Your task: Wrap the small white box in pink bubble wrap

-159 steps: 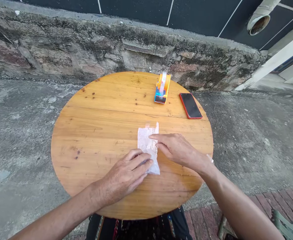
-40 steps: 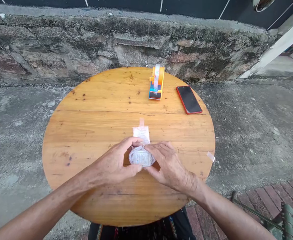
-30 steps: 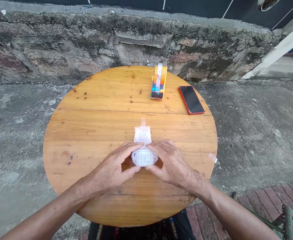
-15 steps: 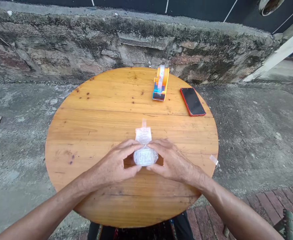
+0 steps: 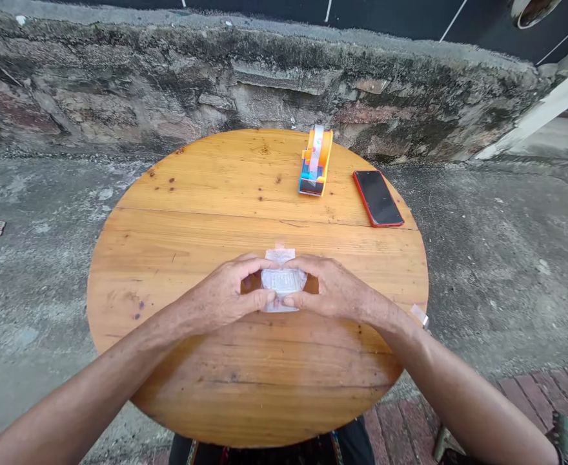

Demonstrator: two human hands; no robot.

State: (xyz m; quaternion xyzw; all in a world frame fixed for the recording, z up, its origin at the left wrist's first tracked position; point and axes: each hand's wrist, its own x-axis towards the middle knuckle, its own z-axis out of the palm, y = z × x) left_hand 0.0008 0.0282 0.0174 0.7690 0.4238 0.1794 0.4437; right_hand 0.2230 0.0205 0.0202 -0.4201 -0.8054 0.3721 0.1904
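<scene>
A small packet in clear, crinkled plastic wrap [image 5: 284, 281] lies at the middle of the table, with whitish faces inside that look printed. My left hand [image 5: 238, 289] grips its left side, fingers over the far edge and thumb at the near edge. On the right side my right hand [image 5: 320, 286] holds it the same way, its fingertips almost meeting the left ones. Beyond the fingers, a flat end of the wrap [image 5: 280, 254] rests on the wood with a strip of clear tape at its tip. Another flat part shows under the thumbs.
The round wooden table [image 5: 206, 226] carries a yellow and blue tape dispenser [image 5: 316, 161] at the back and a phone with a red case [image 5: 379, 198] at the back right. A piece of tape [image 5: 418, 315] sticks out at the right edge. A stone wall [image 5: 168, 84] stands behind.
Both hands have moved slightly away from me and tipped or rolled the packet forward. Less of the far wrap and tape shows, and a flat piece now appears on the near side.
</scene>
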